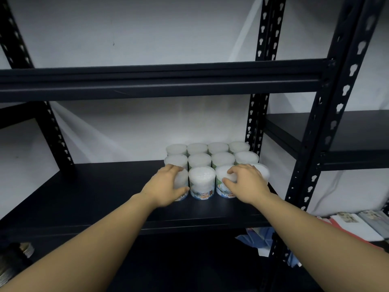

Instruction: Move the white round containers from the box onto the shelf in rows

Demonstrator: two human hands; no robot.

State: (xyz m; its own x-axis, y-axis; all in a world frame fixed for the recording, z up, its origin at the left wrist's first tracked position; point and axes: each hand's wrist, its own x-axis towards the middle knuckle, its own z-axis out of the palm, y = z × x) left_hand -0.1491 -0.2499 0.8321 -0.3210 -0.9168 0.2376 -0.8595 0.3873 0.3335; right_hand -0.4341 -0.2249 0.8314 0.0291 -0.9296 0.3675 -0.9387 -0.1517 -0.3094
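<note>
Standing upright on the black shelf (88, 199), long axes vertical and flat tops up, the white round containers (210, 163) form three rows of four near the right-hand upright post (255, 131), touching one another. Each is a squat cylinder with a translucent white upper part packed with cotton buds and a blue-and-white printed band low on the wall; the front middle container (202, 183) shows "COTTON BUDS" facing outward. An upper shelf beam (160, 81) crosses above the stack, with a white wall (147, 28) behind. Lower right lie flat packets (355, 224) and blue cloth-like items (259, 237); lower left sits a ridged metal object (23, 249). Left hand (166, 184) wraps the front-left container (181, 180), thumb across its wall. Right hand (246, 182) lies over the two front-right containers (226, 180), fingers curled on their tops
</note>
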